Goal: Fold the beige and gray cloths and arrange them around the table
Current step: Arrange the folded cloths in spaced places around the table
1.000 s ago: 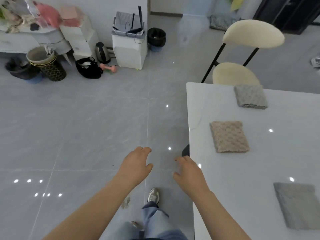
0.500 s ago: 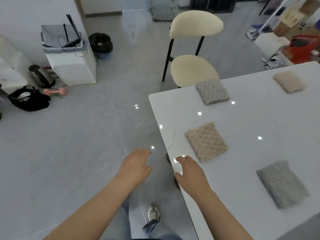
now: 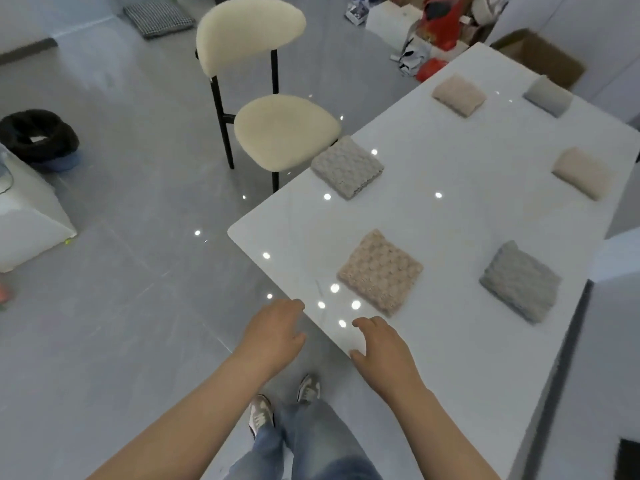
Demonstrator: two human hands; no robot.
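While our left hand (image 3: pixel 273 336) and right hand (image 3: pixel 384 348) hover relaxed and empty, the beige cloth (image 3: pixel 380 271) lies just beyond, corner toward them.

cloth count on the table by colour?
Beige cloths: 3
Gray cloths: 3
Total: 6, all folded
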